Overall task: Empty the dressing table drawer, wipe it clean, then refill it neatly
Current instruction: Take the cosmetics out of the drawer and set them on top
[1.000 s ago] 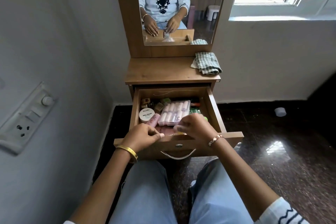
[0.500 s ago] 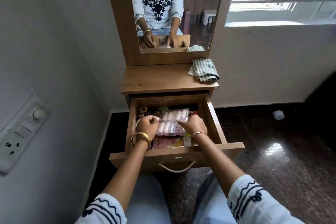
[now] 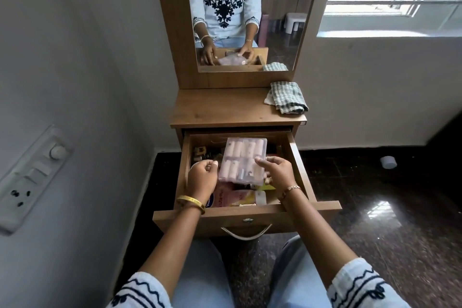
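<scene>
The wooden drawer (image 3: pixel 301 165) of the dressing table stands pulled open, full of small cosmetics. A clear plastic case of pale pink rolls (image 3: pixel 243 160) is lifted and tilted above the other contents. My right hand (image 3: pixel 276 170) grips its right edge, thumb on top. My left hand (image 3: pixel 202 177) hovers at the case's left edge with fingers curled, holding nothing that I can see. Below the case lie pink packets (image 3: pixel 235 197) and a round tub (image 3: pixel 211 200). Small bottles (image 3: pixel 202 152) sit at the drawer's back left.
A folded checked cloth (image 3: pixel 287 97) lies on the right of the table top (image 3: pixel 220 110). The mirror (image 3: pixel 247 12) stands behind. A wall with a switch panel (image 3: pixel 32 175) is close on the left. A white cap (image 3: pixel 388 162) lies on the dark glossy floor.
Both hands moved from the drawer's front to the clear case. The case has risen off the other contents and tilted, held by my right hand. The camera leaned closer.
</scene>
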### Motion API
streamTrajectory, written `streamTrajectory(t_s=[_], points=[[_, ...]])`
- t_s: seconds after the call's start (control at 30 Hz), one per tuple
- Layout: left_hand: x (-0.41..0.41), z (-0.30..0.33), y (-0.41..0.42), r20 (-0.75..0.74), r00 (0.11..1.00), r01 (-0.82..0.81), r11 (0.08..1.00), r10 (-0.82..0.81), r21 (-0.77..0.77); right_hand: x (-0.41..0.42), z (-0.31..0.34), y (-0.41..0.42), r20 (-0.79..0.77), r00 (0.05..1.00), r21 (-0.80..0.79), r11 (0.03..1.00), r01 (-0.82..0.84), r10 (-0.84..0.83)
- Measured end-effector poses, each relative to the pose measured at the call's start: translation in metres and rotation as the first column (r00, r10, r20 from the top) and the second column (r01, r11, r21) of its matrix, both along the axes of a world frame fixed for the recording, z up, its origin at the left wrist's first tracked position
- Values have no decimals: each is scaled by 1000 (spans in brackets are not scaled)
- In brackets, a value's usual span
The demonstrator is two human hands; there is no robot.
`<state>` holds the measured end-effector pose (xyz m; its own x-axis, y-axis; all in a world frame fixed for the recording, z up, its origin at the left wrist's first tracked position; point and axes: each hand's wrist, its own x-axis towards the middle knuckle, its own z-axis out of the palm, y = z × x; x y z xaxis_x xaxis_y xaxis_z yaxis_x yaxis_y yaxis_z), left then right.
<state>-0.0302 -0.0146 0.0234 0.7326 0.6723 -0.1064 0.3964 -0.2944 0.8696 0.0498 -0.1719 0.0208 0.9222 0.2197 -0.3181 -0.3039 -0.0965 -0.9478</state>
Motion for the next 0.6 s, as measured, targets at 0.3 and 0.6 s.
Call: streamTrajectory(t_s=[0.3, 0.6], points=[[-3, 9, -2, 129, 986, 150, 897, -106, -415, -4, 4, -3, 26, 993, 158, 981, -117, 115], [-3, 0, 6, 110, 994, 43, 942, -6, -333, 12, -2, -11, 342, 928, -552, 831, 68, 151]])
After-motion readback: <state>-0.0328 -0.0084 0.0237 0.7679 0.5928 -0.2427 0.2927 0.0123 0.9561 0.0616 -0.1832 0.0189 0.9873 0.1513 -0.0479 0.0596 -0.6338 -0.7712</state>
